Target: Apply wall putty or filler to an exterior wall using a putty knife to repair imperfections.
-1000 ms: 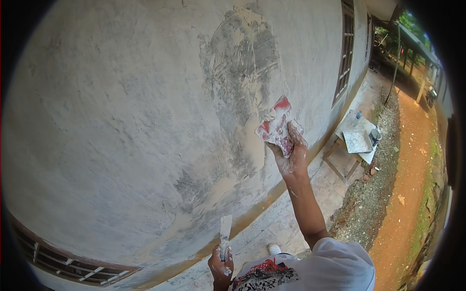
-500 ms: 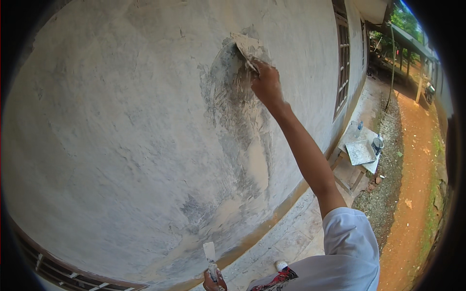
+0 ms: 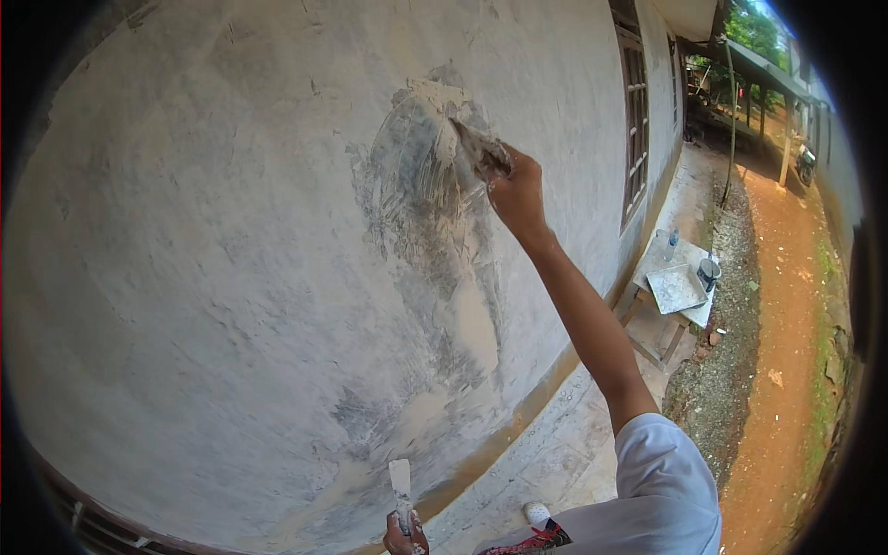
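In front of me stands a pale grey plastered wall (image 3: 240,259) with a darker, roughly scraped patch (image 3: 407,166) and streaks of beige putty (image 3: 474,324). My right hand (image 3: 520,194), arm stretched up, is closed on a broad, putty-smeared scraper (image 3: 477,148). Its blade is tilted at the right side of the dark patch; whether the edge touches the wall I cannot tell. Low in the view, my left hand (image 3: 405,535) grips a narrow putty knife (image 3: 400,481) by its handle, blade upward and coated with pale putty. Both hands have putty on them.
To the right, a small table (image 3: 647,268) holds a square tray (image 3: 676,289), a dark pail (image 3: 709,274) and a clear bottle (image 3: 672,242). Barred windows (image 3: 635,111) break the wall at right and lower left. Gravel (image 3: 712,388) and an orange dirt path (image 3: 777,370) run alongside.
My right hand has turned the scraper and shifted slightly lower against the wall, exposing more of the patch's top. The whole view has swung a little. My left hand keeps its hold.
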Tool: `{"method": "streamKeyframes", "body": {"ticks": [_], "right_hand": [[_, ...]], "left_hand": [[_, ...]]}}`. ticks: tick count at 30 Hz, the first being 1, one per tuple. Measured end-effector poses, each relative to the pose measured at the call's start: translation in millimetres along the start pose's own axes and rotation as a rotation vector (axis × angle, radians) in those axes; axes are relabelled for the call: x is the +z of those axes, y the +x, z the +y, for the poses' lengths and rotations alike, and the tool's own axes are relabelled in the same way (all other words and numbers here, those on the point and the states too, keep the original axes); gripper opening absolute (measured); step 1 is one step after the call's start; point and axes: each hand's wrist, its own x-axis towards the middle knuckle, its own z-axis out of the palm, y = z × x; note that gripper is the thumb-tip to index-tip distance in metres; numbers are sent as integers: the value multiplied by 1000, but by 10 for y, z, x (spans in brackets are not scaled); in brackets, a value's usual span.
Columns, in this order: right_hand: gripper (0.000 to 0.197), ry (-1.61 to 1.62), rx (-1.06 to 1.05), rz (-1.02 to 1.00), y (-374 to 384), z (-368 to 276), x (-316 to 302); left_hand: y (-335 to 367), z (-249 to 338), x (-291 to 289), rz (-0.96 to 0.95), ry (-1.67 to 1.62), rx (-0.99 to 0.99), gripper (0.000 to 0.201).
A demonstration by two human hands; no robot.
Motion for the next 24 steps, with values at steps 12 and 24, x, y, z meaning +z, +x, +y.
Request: {"method": "streamKeyframes", "body": {"ticks": [12, 24], "right_hand": [[35, -243, 25, -54, 275, -461, 372], [24, 637, 473, -206, 57, -332, 117]], "left_hand": [[-50, -2, -217, 21, -301, -126, 20], [-284, 499, 248, -91, 829, 514, 14]]}}
